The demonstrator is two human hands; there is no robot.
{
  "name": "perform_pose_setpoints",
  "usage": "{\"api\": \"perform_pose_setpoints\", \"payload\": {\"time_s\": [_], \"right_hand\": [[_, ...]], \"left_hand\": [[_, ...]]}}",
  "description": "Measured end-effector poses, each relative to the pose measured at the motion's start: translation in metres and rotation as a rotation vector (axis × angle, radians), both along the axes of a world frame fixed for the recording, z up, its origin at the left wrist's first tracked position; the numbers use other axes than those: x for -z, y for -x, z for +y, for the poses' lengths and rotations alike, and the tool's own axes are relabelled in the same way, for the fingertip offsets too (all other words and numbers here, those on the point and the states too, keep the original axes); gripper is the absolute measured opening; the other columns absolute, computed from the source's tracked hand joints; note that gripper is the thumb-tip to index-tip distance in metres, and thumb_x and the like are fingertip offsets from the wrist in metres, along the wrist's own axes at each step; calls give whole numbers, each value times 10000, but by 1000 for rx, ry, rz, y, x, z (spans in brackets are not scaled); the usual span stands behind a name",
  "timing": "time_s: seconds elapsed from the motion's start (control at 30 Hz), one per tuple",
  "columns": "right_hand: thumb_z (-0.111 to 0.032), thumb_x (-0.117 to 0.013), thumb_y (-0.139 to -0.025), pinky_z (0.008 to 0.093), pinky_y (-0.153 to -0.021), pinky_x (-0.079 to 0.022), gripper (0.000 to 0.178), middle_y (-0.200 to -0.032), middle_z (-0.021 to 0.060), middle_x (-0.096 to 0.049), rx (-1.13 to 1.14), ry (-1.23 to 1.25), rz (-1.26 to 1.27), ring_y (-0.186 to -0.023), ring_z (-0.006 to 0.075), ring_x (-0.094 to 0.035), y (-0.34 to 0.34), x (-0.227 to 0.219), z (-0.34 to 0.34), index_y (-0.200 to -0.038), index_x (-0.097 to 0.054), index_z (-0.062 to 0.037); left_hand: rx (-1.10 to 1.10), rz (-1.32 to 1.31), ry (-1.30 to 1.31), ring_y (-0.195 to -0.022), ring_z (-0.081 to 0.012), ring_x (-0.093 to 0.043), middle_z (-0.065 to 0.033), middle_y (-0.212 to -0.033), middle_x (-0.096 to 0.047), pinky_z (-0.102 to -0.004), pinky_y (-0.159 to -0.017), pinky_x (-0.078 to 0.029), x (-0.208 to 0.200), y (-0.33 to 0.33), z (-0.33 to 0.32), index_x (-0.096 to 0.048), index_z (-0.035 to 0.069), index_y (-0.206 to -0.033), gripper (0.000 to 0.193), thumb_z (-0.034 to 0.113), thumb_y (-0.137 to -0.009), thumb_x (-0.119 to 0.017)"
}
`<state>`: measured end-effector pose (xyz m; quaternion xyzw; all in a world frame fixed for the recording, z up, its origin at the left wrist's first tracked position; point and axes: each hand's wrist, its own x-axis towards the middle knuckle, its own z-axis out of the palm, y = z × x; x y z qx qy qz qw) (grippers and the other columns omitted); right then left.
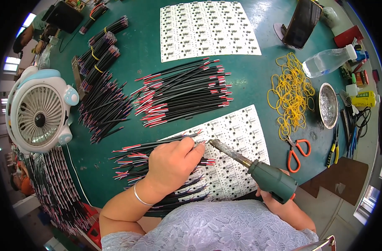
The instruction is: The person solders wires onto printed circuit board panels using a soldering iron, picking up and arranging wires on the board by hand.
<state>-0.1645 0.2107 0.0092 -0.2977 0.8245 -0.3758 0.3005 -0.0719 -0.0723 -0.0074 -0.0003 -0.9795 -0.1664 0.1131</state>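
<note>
My left hand is closed in a pinch over the near sheet of white circuit boards. Between its thumb and forefinger is the end of a thin wire, beside the tip of a green soldering gun. My right hand grips that gun, partly hidden behind its body, and the metal barrel slants up and left over the boards. Black cables with red and white stripped ends lie under and around my left hand, across the sheet's left side. How the pinched wire meets the board is too small to tell.
More black cables lie beyond the sheet, below a second board sheet. A fan and bundled cables stand left. Rightward are yellow rubber bands, a metal bowl, orange-handled scissors, pliers and a bottle.
</note>
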Motion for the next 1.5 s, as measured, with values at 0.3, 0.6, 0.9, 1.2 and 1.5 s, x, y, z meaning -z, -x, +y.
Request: {"api": "perform_pose_setpoints", "payload": {"time_s": [0.3,0.6,0.9,1.2,1.5], "right_hand": [[-63,-715,-690,373,-793,-503,295,-1001,89,-667,-30,7,22,-946,286,-607,-2,2,5,-981,-683,-86],[-21,-685,-699,396,-758,-503,271,-938,98,-670,42,144,-35,-856,310,-636,1,1,0,-966,-675,-57],[-58,-703,-707,380,-820,-495,318,-1009,92,-673,29,21,-39,-943,293,-622,0,0,-1,-1024,-682,-78],[-69,-716,-707,379,-819,-497,310,-1035,88,-664,21,9,-71,-954,292,-611,-1,2,2,-1015,-685,-84],[-44,-634,-805,302,-587,-524,261,-858,107,-630,167,251,-191,-641,169,-651,-2,4,2,-1061,-621,6]], "left_hand": [[16,-40,29,-574,-153,-545,-9,-761,-489,-306,-479,-443,-1,1,-1,-674,134,-937,204,152,-736,-643],[11,-57,-8,-578,-158,-555,-12,-764,-486,-310,-478,-446,1,1,-5,-671,136,-919,186,137,-734,-648],[9,-10,-9,-550,-176,-522,-2,-757,-510,-303,-458,-421,2,1,-4,-705,154,-930,298,77,-643,-689],[28,-25,85,-522,-160,-483,-3,-740,-480,-292,-437,-397,-5,3,0,-704,145,-930,237,108,-697,-681],[26,-48,73,-517,-159,-489,-3,-749,-487,-287,-438,-406,-6,4,0,-704,150,-919,215,113,-708,-680]]}}
